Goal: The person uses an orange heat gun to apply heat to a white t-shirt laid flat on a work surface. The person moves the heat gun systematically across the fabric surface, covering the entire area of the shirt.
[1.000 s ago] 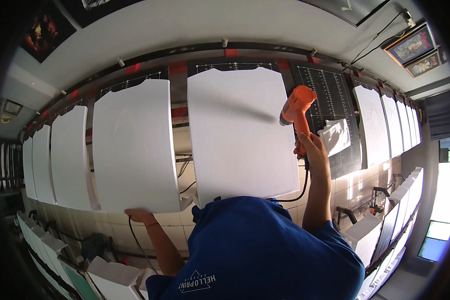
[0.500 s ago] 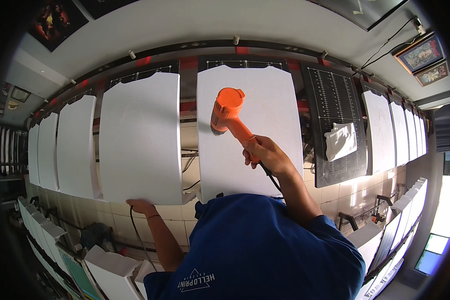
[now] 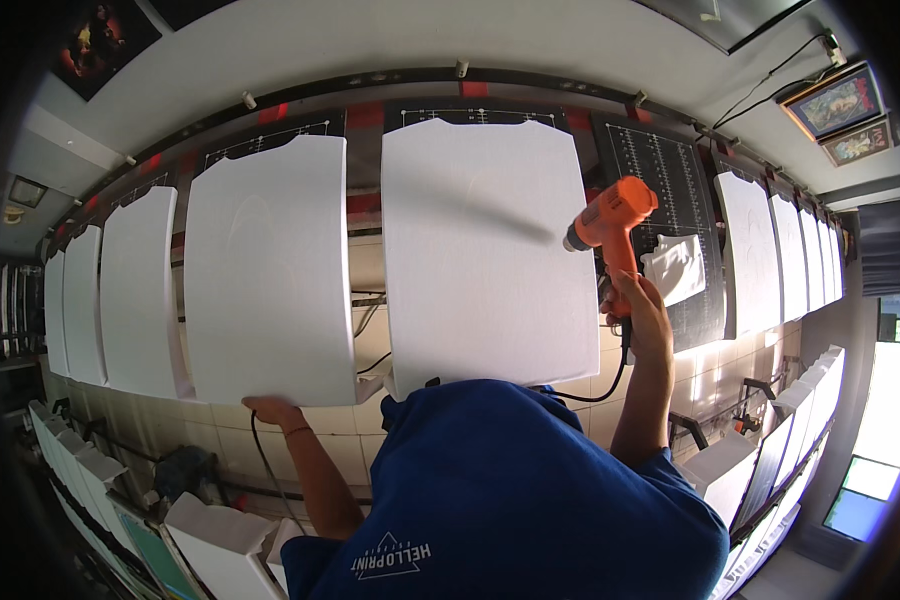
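Note:
My right hand (image 3: 644, 308) grips the handle of an orange heat gun (image 3: 618, 214), whose dark nozzle points left over the right edge of a white fabric-covered board (image 3: 485, 260). From the handle's end a black cord (image 3: 625, 360) curves down behind my blue shirt. My left hand (image 3: 274, 412) is closed around a dark cable (image 3: 264, 455) at the near edge of another white-covered board (image 3: 265, 270); its fingertips are partly hidden. A soft shadow falls across the middle board's fabric.
To the right, a crumpled white cloth (image 3: 675, 270) lies on a bare black board (image 3: 660, 170) with white markings. More white-covered boards (image 3: 138, 290) line the curved rack on both sides. Behind me stands another row of boards (image 3: 220, 535). Tiled floor (image 3: 320, 440) shows between the rows.
My right hand has carried the heat gun rightward, from over the middle of the board to its right edge. My left hand stays at the left board's near edge.

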